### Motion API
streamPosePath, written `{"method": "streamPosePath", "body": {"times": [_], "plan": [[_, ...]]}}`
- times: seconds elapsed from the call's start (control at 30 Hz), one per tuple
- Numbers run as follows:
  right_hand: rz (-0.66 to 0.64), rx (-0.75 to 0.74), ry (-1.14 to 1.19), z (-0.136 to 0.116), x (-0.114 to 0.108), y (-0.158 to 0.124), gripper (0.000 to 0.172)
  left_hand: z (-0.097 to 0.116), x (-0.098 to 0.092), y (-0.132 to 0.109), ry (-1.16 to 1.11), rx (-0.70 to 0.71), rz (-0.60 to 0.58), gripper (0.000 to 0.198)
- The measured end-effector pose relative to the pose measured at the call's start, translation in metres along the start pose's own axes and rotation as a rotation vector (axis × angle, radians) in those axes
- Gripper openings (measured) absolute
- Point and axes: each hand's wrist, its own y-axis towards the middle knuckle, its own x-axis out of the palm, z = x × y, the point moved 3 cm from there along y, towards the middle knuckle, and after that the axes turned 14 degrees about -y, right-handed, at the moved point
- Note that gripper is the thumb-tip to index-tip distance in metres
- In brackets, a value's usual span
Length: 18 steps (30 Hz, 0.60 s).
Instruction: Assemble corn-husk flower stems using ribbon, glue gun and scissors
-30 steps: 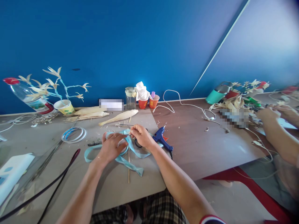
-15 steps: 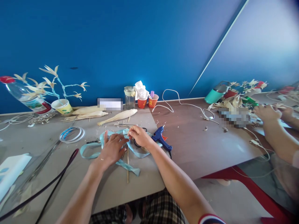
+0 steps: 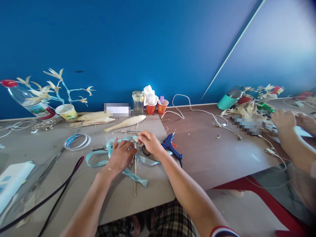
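Fingers of the left hand (image 3: 122, 154) are bent further inward than half a second ago, and the light-blue ribbon (image 3: 142, 181) at right now lies flatter. From the head camera, both hands meet over the ribbon, which lies in loose loops on a grey-brown counter (image 3: 197, 168). The right hand (image 3: 151, 144) has thumb and forefinger pinched together near the upper end of a thin stick (image 3: 135, 189); what sits between them is too small to tell. The left hand is curled beside the stick, and whether it grips anything is hidden. A blue glue gun (image 3: 170, 144) lies just right of the right hand; pale husks (image 3: 125, 123) lie beyond. Judging by this, the step in hand is fine fingertip work at the stick's upper end; the next move calls for a steady stick and a firm pinch.
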Motion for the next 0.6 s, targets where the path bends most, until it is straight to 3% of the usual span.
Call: {"method": "streamPosePath", "body": {"times": [0.13,0.3,0.6], "plan": [[-0.003,0.004,-0.016,0.0038,-0.0002,0.0023,0.011,-0.0034,-0.0062,-0.0014,-0.024,-0.039,0.021,0.019],[0.0,0.004,-0.01,0.0034,0.0,0.0024,0.011,-0.001,-0.0073,-0.0038,-0.065,-0.026,-0.049,0.015],[-0.121,-0.026,0.096,-0.0041,0.0028,-0.0033,0.01,-0.0024,0.0008,-0.0049,-0.039,-0.022,-0.097,0.036]]}}
